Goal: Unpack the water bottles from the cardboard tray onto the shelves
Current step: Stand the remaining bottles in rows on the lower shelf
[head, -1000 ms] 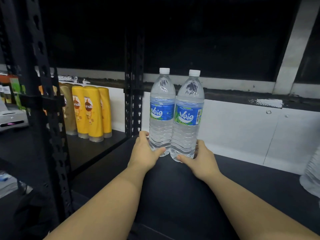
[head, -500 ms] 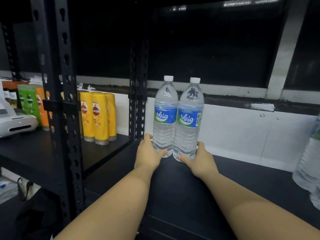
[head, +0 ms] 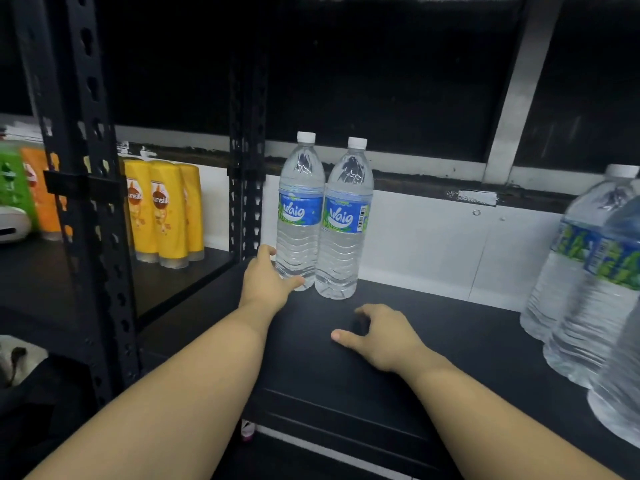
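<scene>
half a second ago both hands cupped the bases of the two water bottles; now the right hand (head: 384,336) has let go and drawn back, hovering over the black shelf (head: 450,334) with fingers loosely curled, grasping nothing. the left hand (head: 266,280) stays against the base of the left bottle (head: 300,216), thumb and fingers around its foot. the right bottle (head: 344,220) stands free, upright, touching its neighbour. both are clear ribbed plastic with white screw caps and glossy blue-green labels. the shelf is matte and dark, framed by a perforated black metal upright (head: 83,188). more clear bottles (head: 588,271) stand blurred at the right edge. smooth yellow tubes (head: 166,213) stand cap-down on the next shelf.
</scene>
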A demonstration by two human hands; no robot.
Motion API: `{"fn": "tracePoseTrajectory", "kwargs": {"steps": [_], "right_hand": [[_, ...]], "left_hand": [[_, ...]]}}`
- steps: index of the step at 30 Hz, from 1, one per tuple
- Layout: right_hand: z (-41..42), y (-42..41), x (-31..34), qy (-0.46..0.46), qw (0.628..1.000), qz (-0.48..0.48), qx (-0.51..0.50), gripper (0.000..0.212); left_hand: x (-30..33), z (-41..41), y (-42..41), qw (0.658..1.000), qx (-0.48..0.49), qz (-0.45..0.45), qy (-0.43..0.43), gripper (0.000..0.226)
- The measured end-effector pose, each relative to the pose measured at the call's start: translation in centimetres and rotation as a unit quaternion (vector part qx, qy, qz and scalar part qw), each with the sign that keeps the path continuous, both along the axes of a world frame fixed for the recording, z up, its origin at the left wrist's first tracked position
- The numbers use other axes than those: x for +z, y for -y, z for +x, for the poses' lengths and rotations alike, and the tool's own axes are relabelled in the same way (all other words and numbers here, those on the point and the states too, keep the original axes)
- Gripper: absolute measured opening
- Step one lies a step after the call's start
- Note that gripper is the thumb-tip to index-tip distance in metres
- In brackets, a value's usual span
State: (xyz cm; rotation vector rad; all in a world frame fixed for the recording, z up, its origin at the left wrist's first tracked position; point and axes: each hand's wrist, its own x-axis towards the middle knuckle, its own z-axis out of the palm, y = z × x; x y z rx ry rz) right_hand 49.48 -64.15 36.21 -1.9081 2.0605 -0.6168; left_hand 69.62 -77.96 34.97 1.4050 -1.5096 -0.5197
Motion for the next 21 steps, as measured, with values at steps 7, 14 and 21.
{"fn": "tracePoseTrajectory", "kwargs": {"steps": [7, 14, 21], "right_hand": [[-0.5, -3.9, -0.1, -0.025, 0.998, 0.026, 0.048, 0.085], [0.6, -9.1, -0.6, -0.036, 0.995, -0.012, 0.091, 0.086], [6.6, -17.5, -3.8, -0.011, 0.967, -0.123, 0.222, 0.062]], "left_hand": [[0.6, 0.7, -3.6, 0.993, -0.045, 0.054, 0.092, 0.108], [0.5, 3.3, -13.7, 0.966, -0.068, 0.041, 0.245, 0.077], [-5.0, 8.7, -26.7, 0.954, -0.076, -0.028, 0.288, 0.059]]}}
